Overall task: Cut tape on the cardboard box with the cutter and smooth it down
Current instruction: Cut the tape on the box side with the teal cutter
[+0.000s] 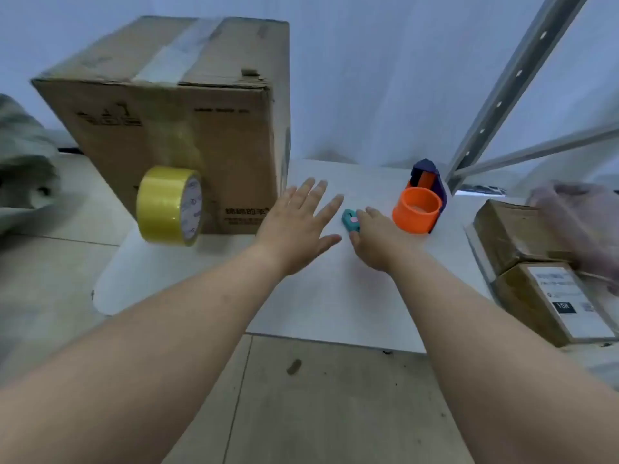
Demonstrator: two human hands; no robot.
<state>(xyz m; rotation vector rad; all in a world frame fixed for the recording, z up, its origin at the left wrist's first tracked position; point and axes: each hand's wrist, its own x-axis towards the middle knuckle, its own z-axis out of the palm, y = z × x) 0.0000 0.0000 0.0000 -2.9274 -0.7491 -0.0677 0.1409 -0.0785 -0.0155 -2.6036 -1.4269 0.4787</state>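
Note:
A tall cardboard box stands at the back left of a white board, with clear tape along its top seam. A roll of yellow tape leans against the box's front. A small teal cutter lies on the board right of the box. My right hand rests over the cutter with fingers curled on it; the cutter still lies on the board. Just left of the cutter, my left hand hovers flat with fingers spread and nothing in it.
An orange and dark blue tape dispenser stands right of the cutter. Two small parcels lie at the right edge. A metal shelf frame rises behind them. Grey cloth lies at the far left. Tiled floor lies below the board.

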